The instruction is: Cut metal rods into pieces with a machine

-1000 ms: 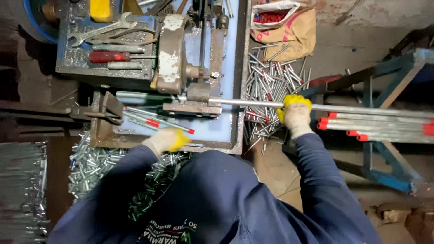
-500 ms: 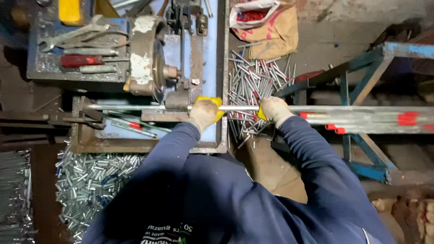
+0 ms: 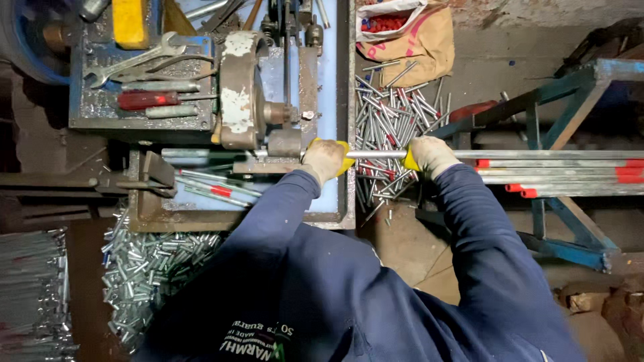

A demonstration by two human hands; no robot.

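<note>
Steel rod [image 3: 376, 154] horizontal, clasped by left hand [image 3: 325, 159] and right hand [image 3: 431, 155], both grips tight.

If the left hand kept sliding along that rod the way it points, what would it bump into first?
Probably the machine's metal block just beyond the left hand, where the rod enters; depth is hard to judge.

We see a grey open-ended steel spanner [image 3: 134, 59] lying above a red-handled screwdriver [image 3: 146, 100] on the dark metal tray. A yellow block [image 3: 129, 22] sits at the top. A tan sack of red caps [image 3: 405, 33] rests beyond a heap of short silver rods [image 3: 391, 121].
</note>
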